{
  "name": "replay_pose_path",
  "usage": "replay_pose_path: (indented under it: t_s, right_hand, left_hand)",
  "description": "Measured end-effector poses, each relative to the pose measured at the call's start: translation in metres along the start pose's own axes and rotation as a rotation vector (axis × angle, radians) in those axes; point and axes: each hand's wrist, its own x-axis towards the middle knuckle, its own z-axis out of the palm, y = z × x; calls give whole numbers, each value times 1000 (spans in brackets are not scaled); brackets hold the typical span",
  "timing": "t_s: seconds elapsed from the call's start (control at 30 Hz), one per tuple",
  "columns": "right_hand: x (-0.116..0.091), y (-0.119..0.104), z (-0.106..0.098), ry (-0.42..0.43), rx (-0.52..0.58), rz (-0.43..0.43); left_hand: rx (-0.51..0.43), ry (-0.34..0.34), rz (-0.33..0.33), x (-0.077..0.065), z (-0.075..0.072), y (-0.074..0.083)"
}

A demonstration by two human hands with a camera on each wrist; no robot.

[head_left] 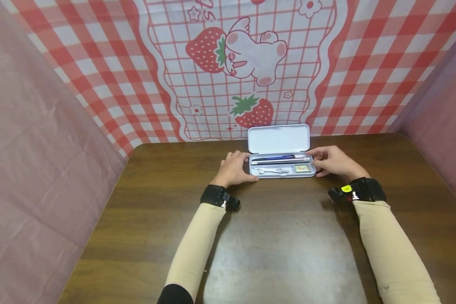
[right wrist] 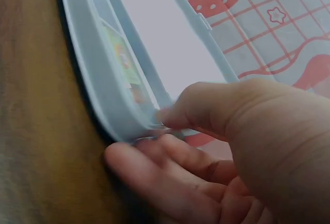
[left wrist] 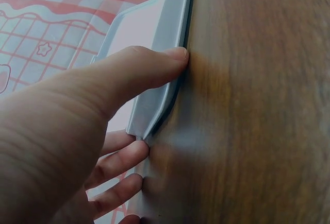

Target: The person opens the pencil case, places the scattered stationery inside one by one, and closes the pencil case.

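A pale blue pencil case (head_left: 273, 176) lies on the table with its lid (head_left: 278, 139) standing up at the back. In its rear compartment are a blue pen (head_left: 285, 157) and dark pencils (head_left: 279, 162). The front holds a white and silver tool (head_left: 271, 171), too small to name surely, and a small block in a colourful wrapper (head_left: 302, 168). My left hand (head_left: 233, 169) grips the left end, thumb on the front wall, fingers round the corner. At the right end my right hand (head_left: 334, 161) pinches the case, thumb on the rim (right wrist: 154, 123) and fingers against the outside.
The brown wooden table (head_left: 273, 236) reaches back to a red-checked cloth (head_left: 114, 76) with strawberry prints, right behind the case. Pink cloth (head_left: 34, 169) hangs at both sides. Black wrist cameras (head_left: 368, 189) sit on both forearms.
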Motion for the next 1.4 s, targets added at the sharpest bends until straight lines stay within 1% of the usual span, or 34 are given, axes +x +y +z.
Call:
replay_pose_path:
  t_s: [0.07,0.13,0.23,0.33,0.43,0.57,0.73,0.8,0.9,1.07,1.23,1.4]
  right_hand:
    - [1,-7,-6,-15,-45,-7]
    - [3,-17,-14,6,-108,-16]
    - [8,-33,-27,126,-188,-36]
    - [16,-47,-35,249,-281,-92]
    - [27,-57,-34,303,-343,-146]
    - [42,-67,-25,298,-370,-179]
    - [57,-72,-9,251,-369,-174]
    - [61,-73,-3,232,-369,-162]
    - [65,-73,4,220,-387,-169]
    - [64,-74,8,219,-422,-176]
    - [56,-80,6,205,-411,-144]
    - [49,-85,7,226,-418,-167]
  left_hand:
    - [-1,-5,-7,0,-1,0]
    - [-2,-9,-14,0,-1,0]
    - [1,-9,-23,-1,0,-1]
    - [4,-11,-32,-1,1,-2]
    - [7,-13,-37,-2,1,-3]
    - [4,-11,-39,-3,1,-1]
    - [17,-16,-46,-3,2,2]
    - [22,-18,-48,-3,3,4]
    - [23,-16,-50,-3,4,6]
    - [23,-16,-52,-3,4,7]
    - [26,-11,-49,-2,3,6]
    - [25,-13,-56,-4,3,5]
